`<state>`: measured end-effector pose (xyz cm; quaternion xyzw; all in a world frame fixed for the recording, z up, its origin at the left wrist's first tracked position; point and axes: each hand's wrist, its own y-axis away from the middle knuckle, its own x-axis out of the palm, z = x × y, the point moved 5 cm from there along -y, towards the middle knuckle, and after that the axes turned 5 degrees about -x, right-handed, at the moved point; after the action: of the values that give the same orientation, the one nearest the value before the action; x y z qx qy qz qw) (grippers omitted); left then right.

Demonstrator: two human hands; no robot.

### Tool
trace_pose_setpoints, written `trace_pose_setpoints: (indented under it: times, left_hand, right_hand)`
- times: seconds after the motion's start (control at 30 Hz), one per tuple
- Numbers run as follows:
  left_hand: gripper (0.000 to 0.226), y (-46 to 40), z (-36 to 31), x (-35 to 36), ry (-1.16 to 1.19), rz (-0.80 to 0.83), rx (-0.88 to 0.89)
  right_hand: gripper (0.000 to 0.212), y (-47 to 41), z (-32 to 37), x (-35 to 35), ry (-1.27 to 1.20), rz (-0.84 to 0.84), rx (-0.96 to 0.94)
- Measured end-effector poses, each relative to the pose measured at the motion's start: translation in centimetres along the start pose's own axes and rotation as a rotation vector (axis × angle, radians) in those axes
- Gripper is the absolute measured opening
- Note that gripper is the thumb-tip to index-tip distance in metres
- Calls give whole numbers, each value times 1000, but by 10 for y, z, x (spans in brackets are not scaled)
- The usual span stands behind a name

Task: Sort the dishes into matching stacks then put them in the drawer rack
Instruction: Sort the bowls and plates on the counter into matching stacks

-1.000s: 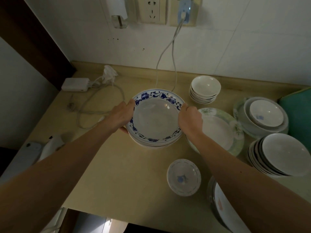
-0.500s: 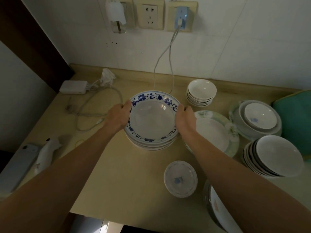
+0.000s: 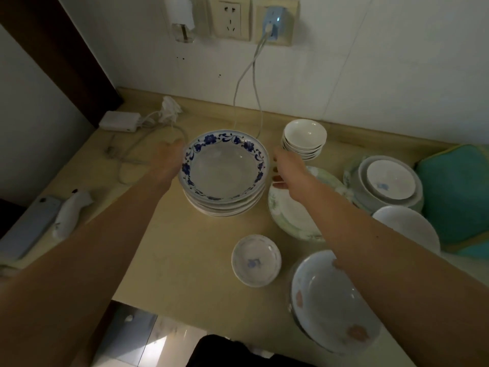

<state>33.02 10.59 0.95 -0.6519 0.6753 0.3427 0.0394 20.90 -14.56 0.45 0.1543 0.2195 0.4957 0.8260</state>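
1. Stack of blue-floral-rimmed white ceramic shallow bowls (image 3: 225, 173) is sitting on the beige desk (image 3: 185, 260), centre-far, just near of the white charger cable (image 3: 248, 83) hanging from the wall socket.
2. Left hand (image 3: 168, 161) is flanking the stack's left rim, blurred; fingers are lying spread beside the rim and I can't tell if they're touching it. Holding nothing as far as I can see.
3. Right hand (image 3: 287, 169) is hovering just right of the stack, fingers loosely spread with a visible gap to the rim, gripping nothing.
4. Two-sided flanking makes sense: judging the stack is too heavy and slippery for one hand, so the hands are sitting on opposite sides.
5. Matching groups are sitting apart: small plain white bowls stack (image 3: 304, 140) far right, green-floral-rimmed flat plate (image 3: 293, 210) touching or just beside the blue stack, nested white bowls with a blue motif (image 3: 389, 181) further right, small pale saucer with a blue centre mark (image 3: 256, 260) alone near centre.
6. Drawer rack isn't in view, so sorting looks well along and stowing not yet started.
7. Risk: the stack sits close to the green plate's rim, so a sideways move could be clipping it.
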Motion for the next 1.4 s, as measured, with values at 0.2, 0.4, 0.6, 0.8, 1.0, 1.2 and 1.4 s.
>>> trace_pose_setpoints:
  times: [0.2,0.4,0.6,0.8,1.0,1.2,1.4]
  left_hand:
    - [23,68,-52,-4,88,-220,237]
    - [21,144,-119,74,195,84,433]
    - [24,184,-135,158,128,349,429]
    - [15,192,-132,233,40,412,375]
    - [10,189,-136,295,-133,439,409]
    - [25,165,-137,342,-363,447,406]
    - [11,153,-141,385,-527,415,356]
  right_hand:
    - [32,22,18,-62,-51,8,-123]
    - [23,52,33,-137,-74,-19,-319]
    - [24,62,15,-239,15,-186,-420]
    - [20,43,-34,-329,53,-391,-331]
    - [23,10,-77,-355,166,-345,-234]
    - [24,-25,-85,-351,377,-239,-267]
    - [22,-54,-87,-343,564,-184,-300]
